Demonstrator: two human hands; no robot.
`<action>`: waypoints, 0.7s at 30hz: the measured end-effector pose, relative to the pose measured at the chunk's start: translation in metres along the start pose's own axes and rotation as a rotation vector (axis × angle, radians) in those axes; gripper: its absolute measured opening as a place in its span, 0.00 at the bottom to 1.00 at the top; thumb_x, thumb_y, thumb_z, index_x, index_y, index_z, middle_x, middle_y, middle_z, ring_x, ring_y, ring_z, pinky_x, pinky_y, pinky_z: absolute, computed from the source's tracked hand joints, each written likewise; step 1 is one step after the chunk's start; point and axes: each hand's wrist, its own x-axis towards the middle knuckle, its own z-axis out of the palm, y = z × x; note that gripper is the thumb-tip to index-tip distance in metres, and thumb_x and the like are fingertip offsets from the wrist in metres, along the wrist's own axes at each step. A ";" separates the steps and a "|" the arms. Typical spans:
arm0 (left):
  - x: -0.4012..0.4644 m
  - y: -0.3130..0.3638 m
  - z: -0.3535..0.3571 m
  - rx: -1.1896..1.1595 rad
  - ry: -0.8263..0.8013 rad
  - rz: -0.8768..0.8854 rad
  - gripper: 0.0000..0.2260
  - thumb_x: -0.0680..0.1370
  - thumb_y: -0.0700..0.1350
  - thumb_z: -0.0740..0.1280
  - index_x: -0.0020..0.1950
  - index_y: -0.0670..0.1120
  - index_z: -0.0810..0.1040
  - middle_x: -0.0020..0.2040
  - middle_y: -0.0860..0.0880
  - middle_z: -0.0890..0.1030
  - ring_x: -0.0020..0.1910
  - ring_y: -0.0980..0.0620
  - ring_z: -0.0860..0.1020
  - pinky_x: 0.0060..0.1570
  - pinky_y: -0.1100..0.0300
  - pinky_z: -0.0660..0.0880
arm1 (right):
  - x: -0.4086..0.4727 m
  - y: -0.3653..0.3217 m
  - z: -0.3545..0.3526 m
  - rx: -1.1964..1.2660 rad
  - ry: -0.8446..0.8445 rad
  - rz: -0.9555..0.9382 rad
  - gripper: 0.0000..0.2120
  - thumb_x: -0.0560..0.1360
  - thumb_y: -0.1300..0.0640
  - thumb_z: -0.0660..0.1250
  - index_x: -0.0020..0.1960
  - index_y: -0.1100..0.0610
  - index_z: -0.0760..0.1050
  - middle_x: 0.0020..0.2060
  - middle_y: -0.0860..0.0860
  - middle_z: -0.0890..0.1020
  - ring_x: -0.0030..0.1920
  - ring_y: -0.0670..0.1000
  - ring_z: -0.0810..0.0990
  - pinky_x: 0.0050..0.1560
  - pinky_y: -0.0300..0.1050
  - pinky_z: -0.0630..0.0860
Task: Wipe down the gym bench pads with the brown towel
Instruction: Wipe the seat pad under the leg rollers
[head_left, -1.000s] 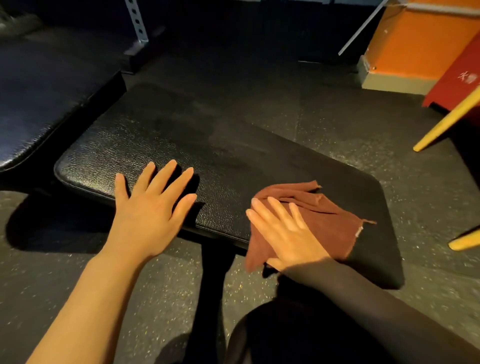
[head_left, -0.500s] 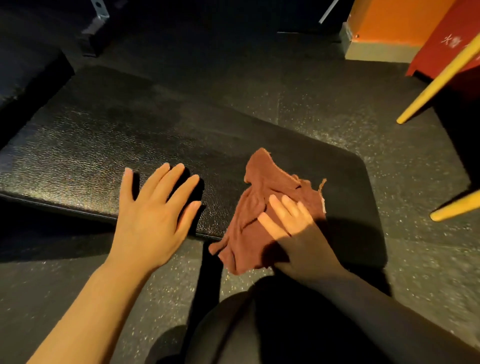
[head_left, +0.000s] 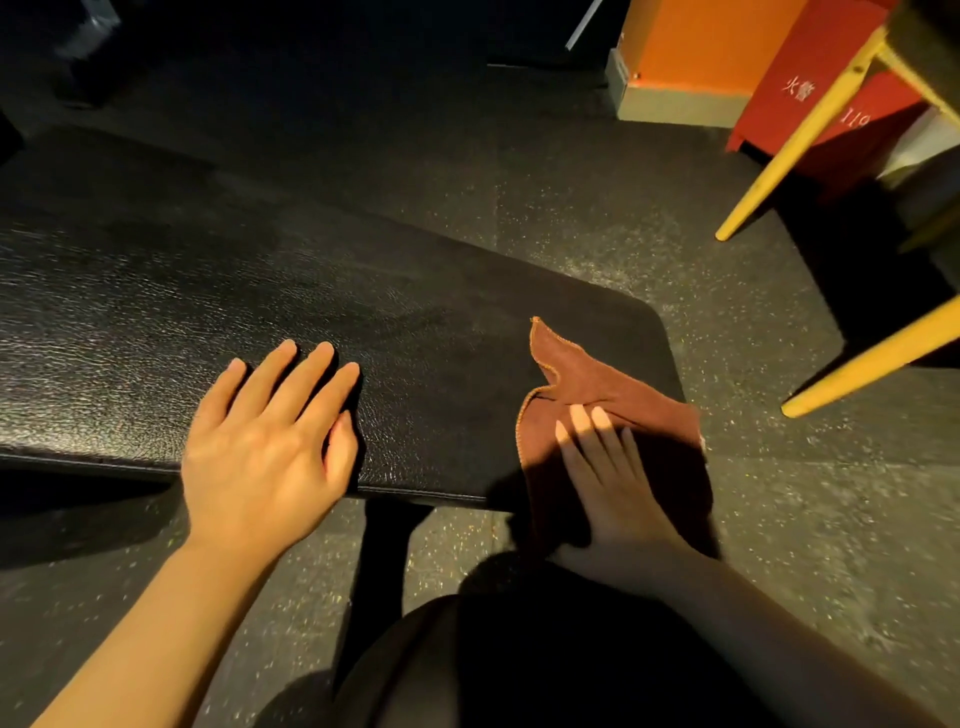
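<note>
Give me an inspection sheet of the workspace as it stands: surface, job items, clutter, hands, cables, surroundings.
Surface: black textured bench pad, glossy on the left, duller streaks towards the middle.
Job's things: brown towel lies at the pad's right end, its near part draped over the front edge.
Clutter: nothing seen on the pad.
Hands: left hand rests flat on the pad's front edge, fingers straight; right hand presses flat on the towel.
Cables: nothing seen.
Surroundings: dark speckled floor; yellow frame legs at right; red cabinet and orange wall behind; bench support post below.
</note>
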 end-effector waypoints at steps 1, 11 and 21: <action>0.000 0.000 -0.001 -0.001 -0.009 -0.003 0.19 0.81 0.48 0.57 0.65 0.46 0.81 0.67 0.44 0.79 0.67 0.41 0.76 0.66 0.42 0.68 | 0.007 -0.012 -0.005 -0.015 -0.023 -0.066 0.56 0.63 0.30 0.60 0.78 0.50 0.34 0.79 0.55 0.39 0.77 0.57 0.32 0.74 0.59 0.34; 0.001 0.005 -0.005 -0.001 -0.087 -0.013 0.21 0.80 0.48 0.55 0.68 0.43 0.78 0.69 0.40 0.76 0.71 0.38 0.72 0.68 0.39 0.64 | 0.071 -0.094 -0.010 -0.032 0.170 -0.399 0.50 0.69 0.39 0.74 0.80 0.58 0.53 0.79 0.56 0.55 0.79 0.62 0.48 0.76 0.64 0.42; -0.006 0.000 -0.009 0.018 -0.079 0.054 0.20 0.83 0.48 0.55 0.70 0.44 0.77 0.70 0.41 0.75 0.71 0.40 0.72 0.69 0.40 0.62 | 0.008 0.042 -0.001 -0.053 0.075 -0.240 0.54 0.64 0.28 0.67 0.80 0.48 0.47 0.80 0.53 0.50 0.79 0.57 0.51 0.75 0.58 0.51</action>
